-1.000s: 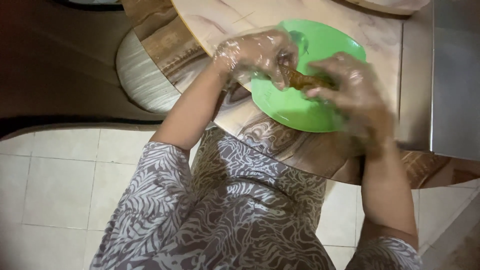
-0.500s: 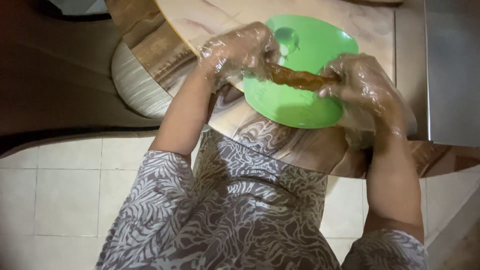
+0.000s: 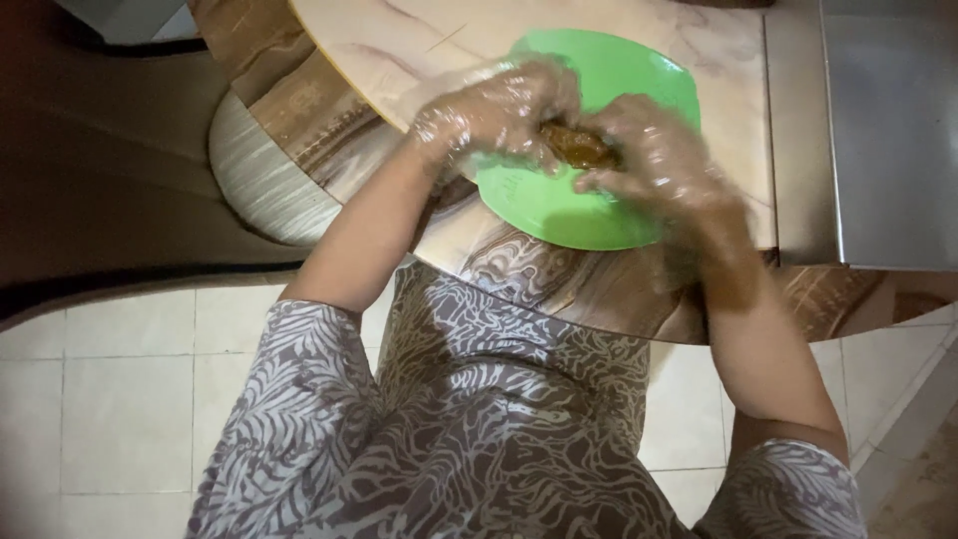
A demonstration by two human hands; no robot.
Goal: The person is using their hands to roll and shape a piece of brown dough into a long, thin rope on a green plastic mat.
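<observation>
While over the green plate (image 3: 559, 205), left hand (image 3: 499, 110) and right hand (image 3: 664, 160) pinch brown food (image 3: 577, 147).

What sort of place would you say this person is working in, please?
Probably a home kitchen or dining corner: a marble-patterned table, a green plate holding brown food, a steel counter and a tiled floor.

Plate (image 3: 559, 205): bright green. On the plate, food lump (image 3: 577, 147): brown. Under the plate, tabletop (image 3: 419, 50): beige, marbled veins. Below the plate, garment (image 3: 479, 419): grey-brown, white leaf print.
</observation>
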